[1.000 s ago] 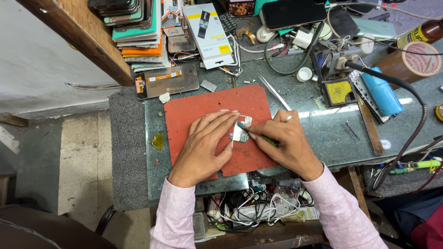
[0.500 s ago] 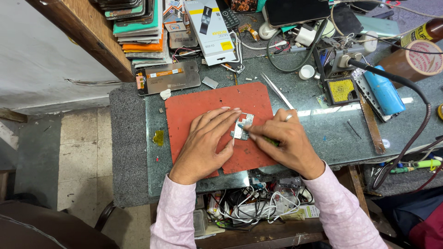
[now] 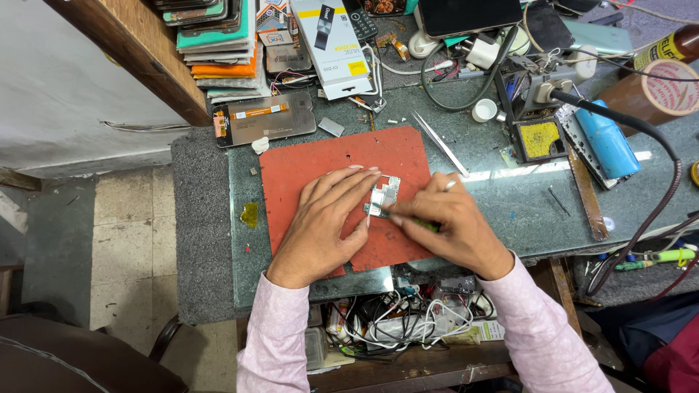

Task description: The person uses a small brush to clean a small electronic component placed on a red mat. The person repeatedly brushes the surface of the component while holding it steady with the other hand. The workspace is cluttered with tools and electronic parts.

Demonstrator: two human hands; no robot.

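Note:
A small silvery circuit board [image 3: 384, 196] lies on a red work mat [image 3: 313, 164] on the glass-topped bench. My left hand [image 3: 328, 222] rests flat on the mat, its fingertips pressing the board's left edge. My right hand [image 3: 448, 225] grips a thin tool with a green handle [image 3: 424, 225], its tip touching the board's lower edge. Both sleeves are pale pink.
Metal tweezers [image 3: 440, 143] lie just right of the mat. A phone back panel [image 3: 266, 120], a white box [image 3: 331, 47], stacked phones [image 3: 218, 44], a blue cylinder [image 3: 604, 142], a yellow sponge tray [image 3: 540, 140], tape roll [image 3: 659, 91] and cables crowd the back and right. Wires hang below the bench front.
The view has shifted slightly; both hands stay on the board, the right hand working the tool a little lower along its edge.

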